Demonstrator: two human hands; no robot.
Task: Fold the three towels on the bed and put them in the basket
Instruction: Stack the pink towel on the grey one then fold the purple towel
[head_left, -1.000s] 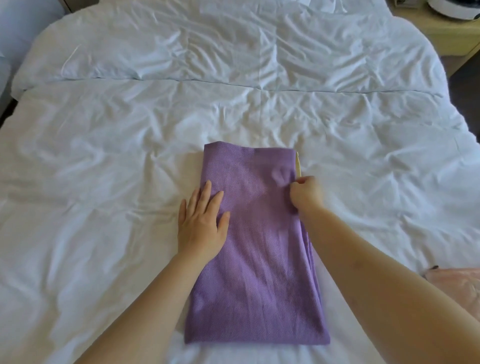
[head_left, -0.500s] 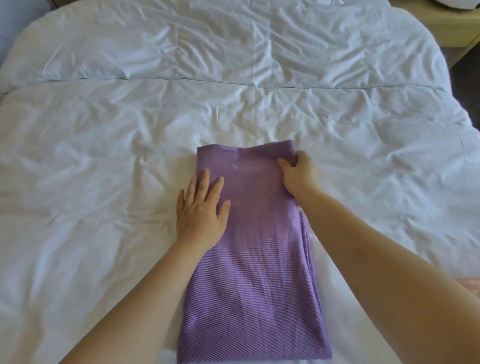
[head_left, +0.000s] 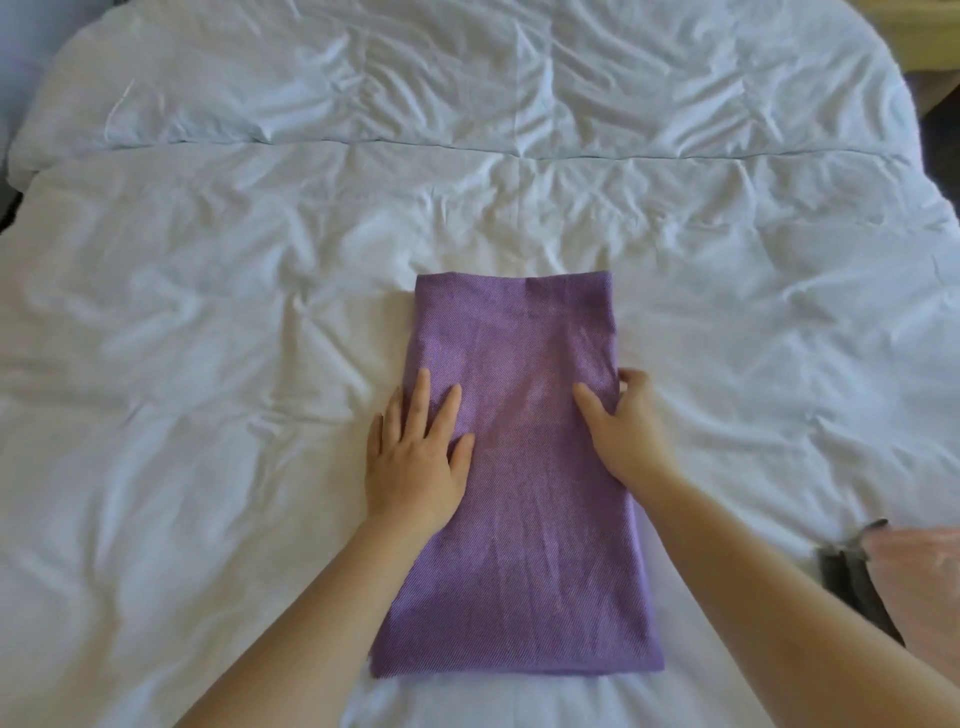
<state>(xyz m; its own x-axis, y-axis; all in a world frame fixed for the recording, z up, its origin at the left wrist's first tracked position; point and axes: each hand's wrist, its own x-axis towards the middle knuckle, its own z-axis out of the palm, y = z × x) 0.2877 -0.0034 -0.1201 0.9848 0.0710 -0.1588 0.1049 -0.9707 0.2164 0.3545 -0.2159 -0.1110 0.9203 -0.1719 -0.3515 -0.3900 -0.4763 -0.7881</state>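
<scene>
Folded long on the white bed (head_left: 208, 364), purple towel (head_left: 519, 545) under 2 separate hands: left hand (head_left: 415, 457) flat on left edge, right hand (head_left: 628, 431) over right edge (grip unclear), slid back from the far corner.

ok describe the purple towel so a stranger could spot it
On the wide white bed, near its front middle, lies a folded purple towel with the left hand and right hand resting on it. It's the only purple cloth; a pink item sits at the right edge.
</scene>
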